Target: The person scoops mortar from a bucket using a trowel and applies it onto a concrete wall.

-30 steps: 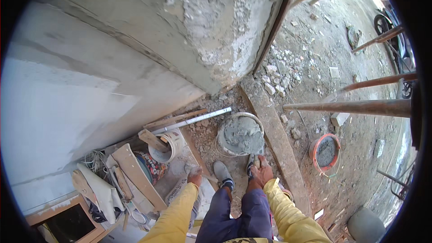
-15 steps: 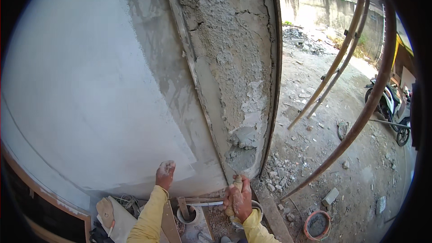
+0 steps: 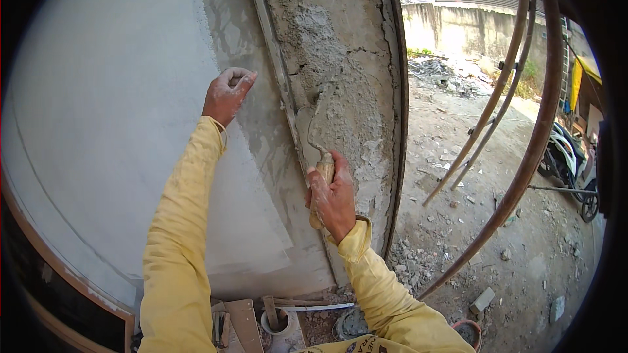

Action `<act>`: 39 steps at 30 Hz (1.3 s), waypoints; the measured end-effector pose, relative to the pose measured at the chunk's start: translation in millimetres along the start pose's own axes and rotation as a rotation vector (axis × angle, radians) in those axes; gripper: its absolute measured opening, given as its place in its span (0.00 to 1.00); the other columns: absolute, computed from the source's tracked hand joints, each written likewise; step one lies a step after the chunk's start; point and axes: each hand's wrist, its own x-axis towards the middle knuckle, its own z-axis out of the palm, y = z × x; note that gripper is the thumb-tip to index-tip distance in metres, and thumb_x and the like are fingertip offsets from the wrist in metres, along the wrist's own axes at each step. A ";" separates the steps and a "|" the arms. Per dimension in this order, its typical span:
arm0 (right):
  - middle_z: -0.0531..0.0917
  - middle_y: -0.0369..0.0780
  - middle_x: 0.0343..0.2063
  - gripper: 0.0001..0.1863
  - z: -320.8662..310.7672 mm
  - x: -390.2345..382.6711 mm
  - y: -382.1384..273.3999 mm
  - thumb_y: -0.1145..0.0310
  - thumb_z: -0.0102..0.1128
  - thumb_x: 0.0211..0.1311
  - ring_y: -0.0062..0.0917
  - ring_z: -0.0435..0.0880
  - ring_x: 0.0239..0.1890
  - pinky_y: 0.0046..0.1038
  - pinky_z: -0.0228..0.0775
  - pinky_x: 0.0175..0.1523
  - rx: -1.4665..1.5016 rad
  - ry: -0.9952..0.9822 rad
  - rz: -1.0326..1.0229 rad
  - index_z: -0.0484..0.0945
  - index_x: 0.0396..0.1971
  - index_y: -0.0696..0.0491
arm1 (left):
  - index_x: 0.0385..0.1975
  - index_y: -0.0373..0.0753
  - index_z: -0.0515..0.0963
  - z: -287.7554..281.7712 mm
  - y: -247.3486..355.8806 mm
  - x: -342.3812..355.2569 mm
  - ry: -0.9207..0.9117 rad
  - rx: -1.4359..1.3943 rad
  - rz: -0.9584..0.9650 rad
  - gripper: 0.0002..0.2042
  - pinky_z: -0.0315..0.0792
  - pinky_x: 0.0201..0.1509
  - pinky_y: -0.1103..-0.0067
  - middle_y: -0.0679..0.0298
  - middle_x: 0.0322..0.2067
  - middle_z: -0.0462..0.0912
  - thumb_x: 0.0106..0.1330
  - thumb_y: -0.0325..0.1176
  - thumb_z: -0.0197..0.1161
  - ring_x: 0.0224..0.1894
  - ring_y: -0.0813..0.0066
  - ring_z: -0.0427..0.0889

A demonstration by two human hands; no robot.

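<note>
My right hand (image 3: 333, 199) is wrapped round the wooden handle of a trowel (image 3: 324, 168). The blade, grey with mortar, lies against the rough plastered strip (image 3: 353, 124) of the wall, beside a long straight batten (image 3: 278, 68). Curled into a loose fist, my left hand (image 3: 229, 95) is up near the border between white wall and bare grey band; nothing shows in it. White dust coats its fingers. A dark edge board (image 3: 398, 91) bounds the strip on its right.
Below are a white bucket (image 3: 280, 322), a mortar container (image 3: 353, 323), and boards (image 3: 241, 323). At right, curved-looking poles (image 3: 523, 183) stand over rubble-strewn ground, with an orange-rimmed bucket (image 3: 476, 332), a concrete block (image 3: 483, 301) and a parked motorbike (image 3: 568, 157) beyond.
Both hands have risen along the wall. The right has carried the trowel from the strip's lower end up to its middle; the lump of mortar seen low down is now hidden or spread.
</note>
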 end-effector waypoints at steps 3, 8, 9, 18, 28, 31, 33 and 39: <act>0.74 0.40 0.22 0.24 4.7 20.6 32.7 0.67 0.54 0.64 0.27 0.76 0.18 0.28 0.70 0.25 -0.263 0.060 -0.084 0.59 0.56 0.57 | 0.38 0.36 0.79 8.0 11.9 28.2 -0.099 0.192 0.028 0.17 0.69 0.34 0.83 0.69 0.27 0.79 0.62 0.46 0.64 0.31 0.82 0.74; 0.77 0.47 0.27 0.25 14.0 46.0 74.0 0.68 0.55 0.62 0.45 0.79 0.26 0.37 0.73 0.34 -0.655 0.205 -0.371 0.59 0.55 0.58 | 0.32 0.34 0.81 24.2 15.1 47.9 -0.154 0.395 0.107 0.18 0.71 0.39 0.75 0.58 0.27 0.81 0.57 0.46 0.67 0.30 0.69 0.78; 0.76 0.51 0.35 0.25 17.7 47.9 75.1 0.68 0.55 0.62 0.48 0.78 0.34 0.41 0.71 0.40 -0.693 0.196 -0.375 0.59 0.56 0.57 | 0.32 0.34 0.81 24.1 10.5 50.4 -0.153 0.396 0.105 0.18 0.71 0.39 0.75 0.58 0.27 0.81 0.57 0.46 0.67 0.30 0.69 0.78; 0.78 0.55 0.34 0.26 -6.0 56.8 69.6 0.72 0.54 0.59 0.53 0.77 0.38 0.46 0.70 0.42 -0.768 -0.055 -0.230 0.58 0.57 0.56 | 0.34 0.32 0.80 23.6 0.3 57.8 -0.217 0.344 0.152 0.19 0.68 0.40 0.79 0.62 0.27 0.79 0.60 0.47 0.65 0.31 0.77 0.73; 0.79 0.56 0.26 0.26 -42.5 57.9 47.0 0.71 0.55 0.58 0.55 0.78 0.36 0.46 0.68 0.40 -0.721 -0.318 0.003 0.58 0.57 0.51 | 0.36 0.31 0.80 21.3 1.7 60.6 -0.252 0.316 0.163 0.20 0.68 0.41 0.80 0.65 0.28 0.78 0.61 0.46 0.64 0.33 0.78 0.73; 0.79 0.55 0.26 0.26 -52.7 60.1 46.7 0.71 0.54 0.58 0.56 0.78 0.36 0.46 0.68 0.41 -0.742 -0.361 -0.007 0.59 0.56 0.50 | 0.35 0.32 0.79 22.7 1.3 61.2 -0.256 0.307 0.160 0.20 0.68 0.40 0.81 0.66 0.28 0.77 0.61 0.46 0.65 0.32 0.79 0.72; 0.75 0.50 0.23 0.25 -55.9 59.3 46.9 0.70 0.55 0.58 0.47 0.76 0.30 0.40 0.68 0.38 -0.722 -0.361 -0.007 0.60 0.56 0.49 | 0.35 0.32 0.79 21.8 0.3 62.9 -0.258 0.296 0.150 0.20 0.68 0.40 0.81 0.66 0.28 0.77 0.60 0.47 0.65 0.31 0.80 0.71; 0.72 0.43 0.21 0.25 -72.5 51.4 58.3 0.69 0.56 0.58 0.35 0.75 0.25 0.33 0.68 0.36 -0.754 -0.426 -0.031 0.62 0.56 0.49 | 0.37 0.32 0.80 21.2 -4.6 68.7 -0.273 0.324 0.157 0.20 0.68 0.39 0.81 0.66 0.29 0.78 0.60 0.47 0.65 0.31 0.79 0.72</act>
